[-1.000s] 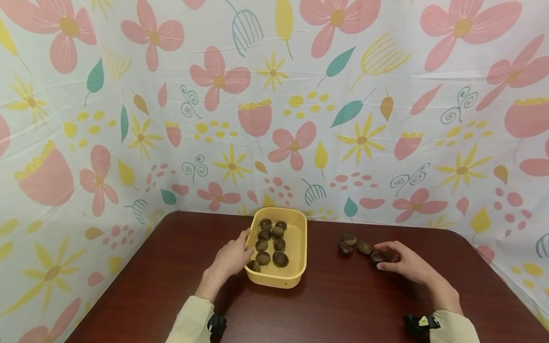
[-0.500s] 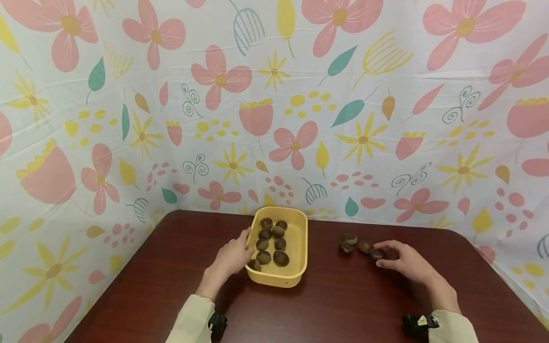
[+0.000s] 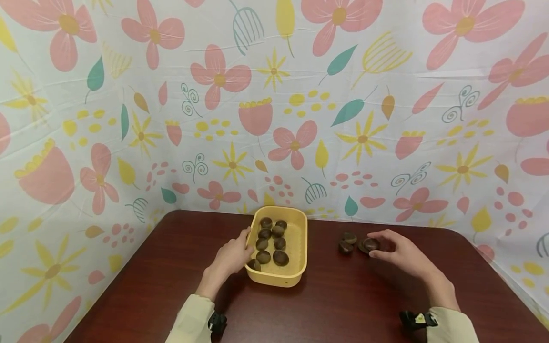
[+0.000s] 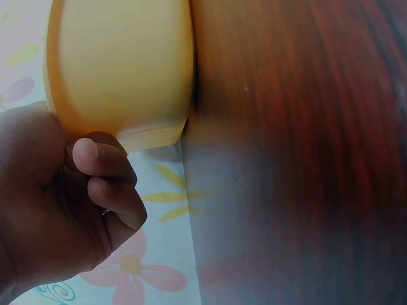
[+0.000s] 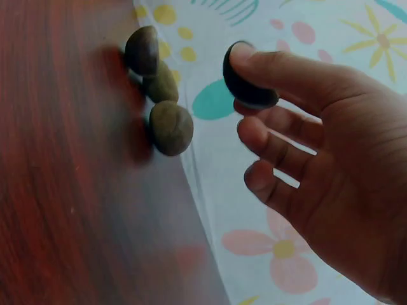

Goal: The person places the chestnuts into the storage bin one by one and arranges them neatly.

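My left hand (image 3: 231, 257) grips the left rim of a yellow plastic tray (image 3: 276, 282); in the left wrist view its fingers curl beside the tray's wall (image 4: 127, 70). Several brown chestnuts (image 3: 280, 258) lie in the tray, mostly along its left and middle. My right hand (image 3: 407, 257) pinches one dark, glossy chestnut (image 5: 245, 82) between thumb and fingertips, raised off the table. Beneath and left of it sit three more: a greenish-brown chestnut (image 5: 172, 128) nearest the hand, with another chestnut (image 5: 160, 82) and a darker chestnut (image 5: 142, 52) close together.
The dark red-brown wooden table (image 3: 326, 305) has rounded back corners. A floral cloth (image 3: 274, 119) hangs behind it and along the left side. Both wrists carry black straps (image 3: 218, 324) by light sleeves (image 3: 190, 321).
My right hand has picked up the nearest chestnut and moved it slightly up and left, over its neighbour. The left hand and the tray have stayed in place.
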A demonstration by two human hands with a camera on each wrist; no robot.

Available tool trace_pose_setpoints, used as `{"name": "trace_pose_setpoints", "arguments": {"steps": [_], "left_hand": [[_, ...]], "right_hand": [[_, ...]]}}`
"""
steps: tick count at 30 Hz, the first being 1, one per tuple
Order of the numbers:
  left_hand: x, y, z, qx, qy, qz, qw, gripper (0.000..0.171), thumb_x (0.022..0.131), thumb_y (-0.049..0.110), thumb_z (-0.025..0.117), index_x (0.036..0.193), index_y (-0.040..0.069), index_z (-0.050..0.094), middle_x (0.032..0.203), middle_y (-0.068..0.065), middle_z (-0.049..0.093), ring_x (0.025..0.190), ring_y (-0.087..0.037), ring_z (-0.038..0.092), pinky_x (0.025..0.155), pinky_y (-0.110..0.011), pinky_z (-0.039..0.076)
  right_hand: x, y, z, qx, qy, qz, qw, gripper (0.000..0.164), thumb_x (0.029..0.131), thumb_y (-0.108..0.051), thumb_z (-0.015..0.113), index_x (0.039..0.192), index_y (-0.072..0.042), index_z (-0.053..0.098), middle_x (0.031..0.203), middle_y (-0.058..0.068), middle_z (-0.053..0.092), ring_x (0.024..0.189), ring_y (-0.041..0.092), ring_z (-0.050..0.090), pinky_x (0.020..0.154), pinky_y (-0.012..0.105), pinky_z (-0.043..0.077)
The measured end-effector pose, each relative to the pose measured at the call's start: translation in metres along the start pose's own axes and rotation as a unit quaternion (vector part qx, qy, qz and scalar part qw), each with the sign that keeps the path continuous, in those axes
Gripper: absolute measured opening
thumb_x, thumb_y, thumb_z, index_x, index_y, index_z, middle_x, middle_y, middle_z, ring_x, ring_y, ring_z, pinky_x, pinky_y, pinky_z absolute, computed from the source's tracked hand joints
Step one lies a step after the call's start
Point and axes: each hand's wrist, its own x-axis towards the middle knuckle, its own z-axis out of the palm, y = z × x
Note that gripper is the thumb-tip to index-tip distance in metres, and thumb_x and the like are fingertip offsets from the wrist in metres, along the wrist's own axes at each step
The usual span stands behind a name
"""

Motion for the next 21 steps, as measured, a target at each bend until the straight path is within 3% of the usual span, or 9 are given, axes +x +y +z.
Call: {"name": "trace_pose_setpoints", "arguments": {"steps": [5,21], "left_hand": [[0.000,0.000,0.000,0.003,0.001,0.001,1.0000,0.060,0.099,0.022,0.048,0.155,0.010,0.031,0.062,-0.001,0.056,0.042,-0.015,0.046,0.044,-0.031,0.037],[-0.001,0.001,-0.001,-0.004,-0.007,-0.001,1.0000,0.061,0.099,0.022,0.047,0.156,0.011,0.029,0.060,-0.002,0.054,0.040,-0.015,0.045,0.042,-0.030,0.036]], "right_hand": [[0.002,-0.012,0.000,0.012,0.003,-0.017,1.000,0.041,0.088,-0.031,0.075,0.126,-0.020,0.063,0.112,-0.003,0.064,0.084,0.004,0.054,0.070,0.023,0.045],[0.008,-0.045,-0.006,-0.013,0.028,-0.062,0.998,0.042,0.088,-0.036,0.075,0.126,-0.024,0.065,0.107,-0.009,0.062,0.084,0.009,0.054,0.071,0.026,0.045]]}}
